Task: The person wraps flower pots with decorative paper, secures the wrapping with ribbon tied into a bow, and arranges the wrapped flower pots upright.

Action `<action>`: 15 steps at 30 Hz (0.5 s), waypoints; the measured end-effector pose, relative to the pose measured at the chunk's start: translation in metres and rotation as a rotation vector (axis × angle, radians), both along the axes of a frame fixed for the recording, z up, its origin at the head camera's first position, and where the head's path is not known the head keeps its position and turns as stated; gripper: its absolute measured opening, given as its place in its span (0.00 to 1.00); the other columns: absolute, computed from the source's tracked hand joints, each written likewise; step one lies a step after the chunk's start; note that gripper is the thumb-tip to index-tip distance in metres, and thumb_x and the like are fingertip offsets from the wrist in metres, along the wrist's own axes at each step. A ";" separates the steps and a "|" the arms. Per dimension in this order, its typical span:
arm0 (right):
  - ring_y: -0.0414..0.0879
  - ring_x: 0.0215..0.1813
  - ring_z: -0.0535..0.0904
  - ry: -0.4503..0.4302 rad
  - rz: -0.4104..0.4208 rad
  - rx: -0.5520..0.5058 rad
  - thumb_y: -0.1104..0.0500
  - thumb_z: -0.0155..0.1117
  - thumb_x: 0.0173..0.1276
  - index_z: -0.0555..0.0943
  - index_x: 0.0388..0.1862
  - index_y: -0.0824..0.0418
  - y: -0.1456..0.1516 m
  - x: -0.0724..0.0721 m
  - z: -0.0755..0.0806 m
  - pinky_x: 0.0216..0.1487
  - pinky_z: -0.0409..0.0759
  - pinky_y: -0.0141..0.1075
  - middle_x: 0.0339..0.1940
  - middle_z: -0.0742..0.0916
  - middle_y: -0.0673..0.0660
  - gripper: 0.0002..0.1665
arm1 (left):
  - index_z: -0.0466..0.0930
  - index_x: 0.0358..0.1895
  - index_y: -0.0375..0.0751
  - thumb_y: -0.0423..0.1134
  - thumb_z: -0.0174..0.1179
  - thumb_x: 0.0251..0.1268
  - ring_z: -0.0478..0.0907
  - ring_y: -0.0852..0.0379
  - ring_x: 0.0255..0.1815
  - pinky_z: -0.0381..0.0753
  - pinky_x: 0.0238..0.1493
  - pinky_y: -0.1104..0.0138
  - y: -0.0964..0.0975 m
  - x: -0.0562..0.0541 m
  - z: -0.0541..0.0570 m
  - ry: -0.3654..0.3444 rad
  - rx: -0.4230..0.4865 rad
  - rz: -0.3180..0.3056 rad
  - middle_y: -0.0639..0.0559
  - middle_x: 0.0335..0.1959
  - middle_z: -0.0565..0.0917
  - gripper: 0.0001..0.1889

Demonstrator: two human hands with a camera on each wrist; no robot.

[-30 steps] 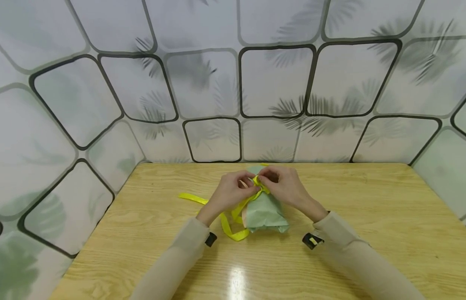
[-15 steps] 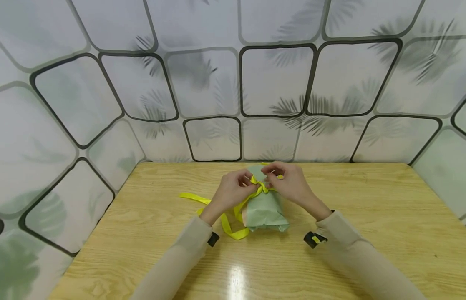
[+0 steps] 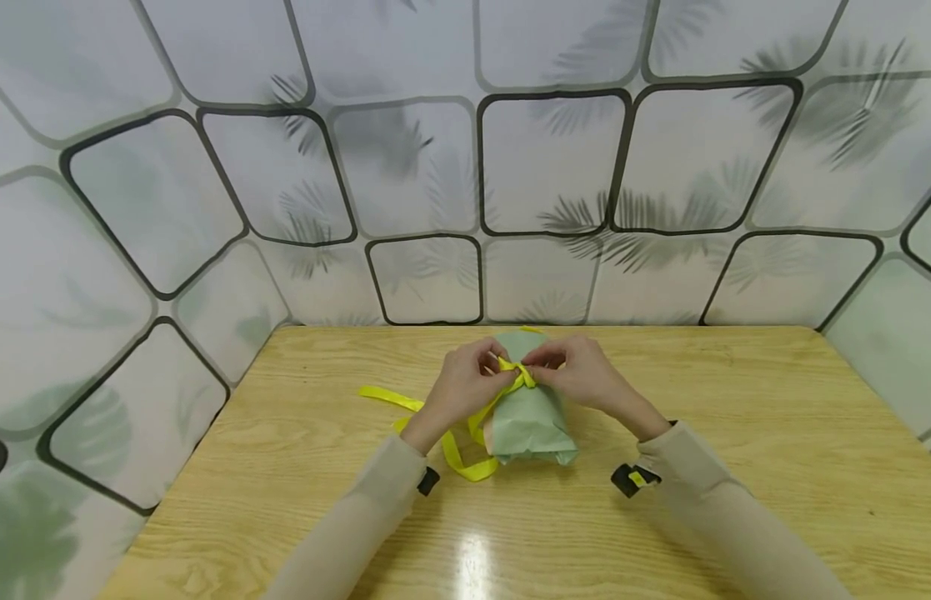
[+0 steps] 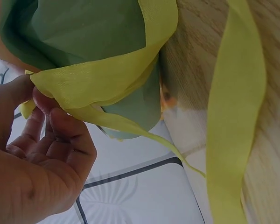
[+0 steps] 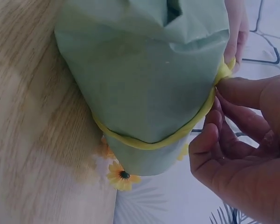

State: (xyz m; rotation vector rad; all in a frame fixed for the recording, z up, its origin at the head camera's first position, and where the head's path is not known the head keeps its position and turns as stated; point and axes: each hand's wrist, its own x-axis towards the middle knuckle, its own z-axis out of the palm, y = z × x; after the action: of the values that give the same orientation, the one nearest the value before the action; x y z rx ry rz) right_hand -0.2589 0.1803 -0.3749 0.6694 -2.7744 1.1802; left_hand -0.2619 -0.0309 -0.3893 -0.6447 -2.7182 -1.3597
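Observation:
A bouquet wrapped in pale green paper (image 3: pixel 528 421) lies on the table, with yellow flowers (image 5: pixel 123 176) peeking out of its far end in the right wrist view. Yellow ribbon (image 4: pixel 93 81) runs around the wrapping and gathers in a knot (image 3: pixel 522 375) on top. My left hand (image 3: pixel 468 383) pinches the ribbon just left of this knot between thumb and fingers. From the other side, my right hand (image 3: pixel 581 375) pinches the ribbon at the knot, its thumb (image 5: pixel 242 91) pressed on the yellow band. The fingertips partly cover the knot.
Long loose ribbon tails (image 3: pixel 468 471) curl over the wooden table (image 3: pixel 698 467) left of the bouquet. Behind the table's far edge stands a patterned wall covering (image 3: pixel 555 167). Dark wrist devices (image 3: pixel 634 479) sit by both cuffs.
My right hand first drew back up and right from the knot, leaving it in view, then came down and left to the ribbon again. My left hand has kept its pinch almost in place.

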 end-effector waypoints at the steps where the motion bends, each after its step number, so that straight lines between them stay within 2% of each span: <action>1: 0.47 0.41 0.86 -0.014 0.001 -0.004 0.62 0.67 0.71 0.90 0.47 0.61 0.000 0.000 0.000 0.40 0.84 0.38 0.40 0.92 0.57 0.10 | 0.82 0.41 0.48 0.41 0.67 0.68 0.78 0.61 0.25 0.78 0.27 0.69 0.000 0.000 0.000 0.003 -0.004 0.005 0.50 0.32 0.87 0.05; 4: 0.44 0.40 0.85 -0.047 0.002 -0.020 0.62 0.68 0.70 0.91 0.47 0.61 0.000 0.000 -0.001 0.39 0.83 0.36 0.39 0.92 0.56 0.10 | 0.84 0.41 0.48 0.43 0.67 0.68 0.79 0.61 0.26 0.78 0.27 0.68 0.000 0.000 0.000 0.003 -0.011 0.017 0.51 0.32 0.87 0.05; 8: 0.43 0.39 0.85 -0.038 0.002 -0.048 0.61 0.68 0.71 0.91 0.44 0.61 -0.001 0.000 -0.004 0.39 0.83 0.36 0.37 0.92 0.56 0.08 | 0.86 0.42 0.50 0.47 0.67 0.68 0.80 0.61 0.28 0.79 0.29 0.68 -0.003 -0.002 0.000 -0.013 -0.013 0.010 0.53 0.33 0.88 0.07; 13: 0.44 0.40 0.86 -0.048 -0.067 -0.086 0.58 0.66 0.73 0.89 0.44 0.58 0.000 0.001 -0.007 0.39 0.84 0.36 0.39 0.92 0.55 0.08 | 0.88 0.45 0.49 0.47 0.64 0.72 0.82 0.59 0.26 0.81 0.28 0.66 -0.010 -0.005 0.000 -0.077 0.046 -0.040 0.53 0.32 0.90 0.08; 15: 0.44 0.39 0.86 -0.050 -0.105 -0.109 0.58 0.65 0.73 0.89 0.44 0.58 0.001 0.003 -0.007 0.38 0.84 0.36 0.38 0.92 0.55 0.08 | 0.88 0.46 0.48 0.45 0.63 0.74 0.83 0.57 0.25 0.78 0.25 0.67 -0.013 -0.005 0.001 -0.105 0.071 -0.051 0.53 0.31 0.90 0.08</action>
State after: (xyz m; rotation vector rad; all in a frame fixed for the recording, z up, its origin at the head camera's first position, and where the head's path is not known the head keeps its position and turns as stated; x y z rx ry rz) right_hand -0.2563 0.1811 -0.3822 0.4854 -2.7227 1.3317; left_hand -0.2671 -0.0443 -0.3886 -0.6600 -2.7364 -1.5363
